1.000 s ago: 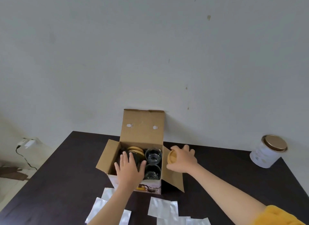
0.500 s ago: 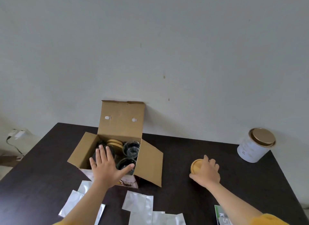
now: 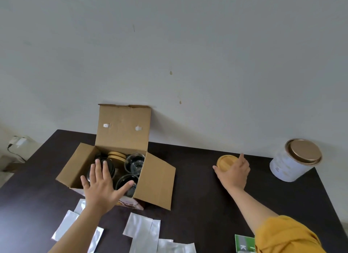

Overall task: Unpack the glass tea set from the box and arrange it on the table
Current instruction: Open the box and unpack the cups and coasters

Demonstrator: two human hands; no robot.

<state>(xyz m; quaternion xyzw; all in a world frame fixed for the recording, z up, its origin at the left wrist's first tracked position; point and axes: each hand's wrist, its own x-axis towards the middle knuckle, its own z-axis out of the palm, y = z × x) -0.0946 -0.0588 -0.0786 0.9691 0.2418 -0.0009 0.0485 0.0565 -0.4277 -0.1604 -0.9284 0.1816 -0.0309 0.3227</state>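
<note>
Pale bare wall rises behind a dark tabletop seen from above. An open cardboard box sits left of centre, its back flap upright. Inside are clear glass cups, a dark round glass piece, and stacked tan wooden lids; most of the set is not yet unpacked.

Right hand rests on a round wooden lid lying flat on the tabletop, well apart from the box, fingers curved loosely over its near edge. Whether it grips or merely touches, I cannot tell. Left hand hovers flat over the box's near edge, fingers spread wide, holding nothing.

To do this step well, I judge the lid should be let go gently, leaving room around it for the cups. A white tin stands far right; silver packets lie near.
</note>
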